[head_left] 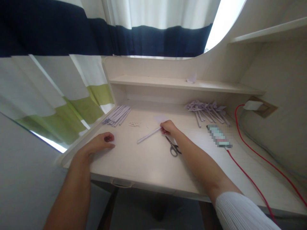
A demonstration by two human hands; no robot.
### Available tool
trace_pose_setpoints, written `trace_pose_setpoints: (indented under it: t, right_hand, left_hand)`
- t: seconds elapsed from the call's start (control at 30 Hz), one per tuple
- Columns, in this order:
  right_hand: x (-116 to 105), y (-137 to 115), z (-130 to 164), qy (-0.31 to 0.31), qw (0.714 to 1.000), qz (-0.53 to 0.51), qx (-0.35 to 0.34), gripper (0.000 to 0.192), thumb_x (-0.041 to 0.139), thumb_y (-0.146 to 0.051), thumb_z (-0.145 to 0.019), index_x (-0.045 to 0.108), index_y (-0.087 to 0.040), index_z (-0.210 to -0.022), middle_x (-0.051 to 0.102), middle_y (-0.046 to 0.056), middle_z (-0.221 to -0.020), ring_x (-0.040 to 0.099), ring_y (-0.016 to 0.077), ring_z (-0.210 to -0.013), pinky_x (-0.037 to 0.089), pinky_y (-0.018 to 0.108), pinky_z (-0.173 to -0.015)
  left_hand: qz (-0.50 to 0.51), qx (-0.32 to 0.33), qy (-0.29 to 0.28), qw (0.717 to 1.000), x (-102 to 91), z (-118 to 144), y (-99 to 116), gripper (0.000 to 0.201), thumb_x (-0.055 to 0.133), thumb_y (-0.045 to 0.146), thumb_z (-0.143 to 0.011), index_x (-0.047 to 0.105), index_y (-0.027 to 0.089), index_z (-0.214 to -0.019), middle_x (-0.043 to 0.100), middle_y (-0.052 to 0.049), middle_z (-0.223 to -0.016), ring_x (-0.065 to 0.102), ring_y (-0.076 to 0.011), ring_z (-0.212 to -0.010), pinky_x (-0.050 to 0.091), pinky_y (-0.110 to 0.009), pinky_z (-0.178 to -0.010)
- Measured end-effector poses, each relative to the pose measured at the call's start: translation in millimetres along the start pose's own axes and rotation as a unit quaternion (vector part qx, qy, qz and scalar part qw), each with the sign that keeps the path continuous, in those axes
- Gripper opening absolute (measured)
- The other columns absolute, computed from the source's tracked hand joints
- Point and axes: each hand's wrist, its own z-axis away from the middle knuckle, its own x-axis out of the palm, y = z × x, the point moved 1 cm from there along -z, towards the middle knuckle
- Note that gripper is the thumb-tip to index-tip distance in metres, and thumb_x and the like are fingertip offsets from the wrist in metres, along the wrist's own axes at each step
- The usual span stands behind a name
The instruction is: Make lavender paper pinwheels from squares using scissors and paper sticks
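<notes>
Head view: we had one thin, pale paper stick (148, 135) pinched by its end between the thumb and fingers of our right hand (169, 127). The rest of it reached out to that hand's left and slanted toward us; we could not tell whether its loose end touched the bench (134, 159). Our left hand (102, 142) was relaxed, thumb and fingers curved and parted with no stick between them, well apart from that loose end.

Just beyond the right hand lay a pale sheet (159, 118), and on its near side, beside the forearm, lay the scissors (171, 144). Past the left hand we had a sheaf of plain sticks (118, 115); between the two hands but farther off were some small, thin pieces (134, 124), too fine to make out. Beyond the right hand and to its right was a pile of paper-topped sticks (206, 108).

We judged the step in hand to be the handling of this single stick, whose visible length bore no folded piece. The next move, to our eye, called for a light, steady pinch, with the left hand supporting the loose end so that the tube would not crease.
</notes>
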Motion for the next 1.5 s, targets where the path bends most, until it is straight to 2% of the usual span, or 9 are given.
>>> trace_pose_setpoints:
  t: [0.13,0.3,0.4,0.5,0.7,0.8,0.93,1.2,1.5]
  right_hand:
    - [1.6,-0.2,-1.8,0.013,0.999,0.023,-0.021,0.034,0.060,-0.033,-0.095,0.059,-0.014,-0.123,0.062,0.011,-0.121,0.064,0.0222,-0.101,0.056,0.041,-0.085]
    - [3.4,2.4,0.1,0.057,0.994,0.048,-0.082,0.017,0.071,-0.027,-0.083,0.067,-0.012,-0.090,0.069,0.010,-0.075,0.064,0.0161,-0.052,0.049,0.027,-0.050]
    - [6.0,6.1,1.5,0.096,0.986,0.070,-0.117,0.022,0.073,-0.023,-0.077,0.067,-0.015,-0.096,0.070,0.006,-0.070,0.059,0.0137,-0.042,0.043,0.025,-0.044]
    - [8.4,10.8,3.4,0.131,0.976,0.097,-0.147,0.030,0.072,-0.023,-0.075,0.067,-0.017,-0.104,0.072,0.006,-0.074,0.060,0.0135,-0.047,0.044,0.024,-0.049]
    - [7.3,18.3,10.7,0.156,0.960,0.134,-0.191,0.022,0.069,-0.028,-0.077,0.071,-0.020,-0.097,0.074,0.006,-0.083,0.064,0.0150,-0.062,0.045,0.024,-0.061]
    - [5.8,21.1,12.6,0.145,0.960,0.133,-0.197,0.021,0.069,-0.031,-0.077,0.072,-0.019,-0.094,0.073,0.005,-0.078,0.063,0.0143,-0.059,0.044,0.024,-0.060]
    - [5.4,24.1,12.8,0.131,0.963,0.123,-0.203,0.022,0.067,-0.034,-0.079,0.072,-0.019,-0.095,0.072,0.003,-0.071,0.061,0.0122,-0.053,0.043,0.022,-0.057]
    - [5.3,25.4,12.8,0.131,0.962,0.121,-0.207,0.023,0.067,-0.034,-0.080,0.073,-0.017,-0.094,0.071,0.004,-0.069,0.062,0.0120,-0.056,0.042,0.021,-0.057]
    - [4.8,24.7,14.0,0.128,0.962,0.124,-0.209,0.022,0.066,-0.033,-0.081,0.073,-0.017,-0.094,0.071,0.004,-0.068,0.062,0.0125,-0.057,0.043,0.021,-0.059]
  left_hand:
    - [0.007,-0.008,0.018,1.000,1.2,1.1,-3.1,0.030,0.067,0.041,-0.064,0.063,0.019,-0.084,0.067,-0.003,-0.084,0.062,-0.0219,-0.081,0.049,-0.032,-0.077]
    - [-0.021,-0.007,0.026,0.999,4.2,6.8,2.1,0.042,0.070,0.044,-0.063,0.067,0.017,-0.094,0.071,-0.008,-0.098,0.065,-0.0248,-0.090,0.049,-0.034,-0.084]
    - [-0.077,0.014,0.059,0.995,8.1,11.3,4.2,0.044,0.065,0.049,-0.070,0.068,0.015,-0.097,0.070,-0.010,-0.102,0.064,-0.0264,-0.093,0.049,-0.036,-0.087]
    - [-0.118,0.032,0.093,0.988,11.3,14.1,3.0,0.047,0.061,0.053,-0.072,0.070,0.014,-0.099,0.069,-0.012,-0.105,0.063,-0.0282,-0.096,0.047,-0.038,-0.090]
    - [-0.084,0.000,0.090,0.992,12.2,14.9,0.8,0.052,0.065,0.055,-0.069,0.067,0.014,-0.101,0.069,-0.013,-0.108,0.063,-0.0275,-0.097,0.048,-0.036,-0.089]
    - [-0.077,-0.008,0.101,0.992,12.2,18.2,4.7,0.043,0.061,0.054,-0.071,0.067,0.017,-0.093,0.071,-0.010,-0.101,0.064,-0.0262,-0.092,0.049,-0.035,-0.086]
    - [-0.075,-0.013,0.120,0.990,14.8,24.9,9.1,0.046,0.065,0.056,-0.068,0.067,0.019,-0.094,0.071,-0.010,-0.103,0.065,-0.0277,-0.094,0.049,-0.035,-0.086]
    - [-0.169,-0.020,0.136,0.976,13.2,37.1,22.5,0.047,0.054,0.061,-0.078,0.071,0.021,-0.098,0.072,-0.009,-0.107,0.065,-0.0286,-0.096,0.046,-0.034,-0.081]
    - [-0.087,-0.030,0.107,0.990,2.4,40.0,26.2,0.039,0.060,0.059,-0.069,0.077,0.026,-0.081,0.076,-0.003,-0.090,0.067,-0.0276,-0.089,0.049,-0.030,-0.077]
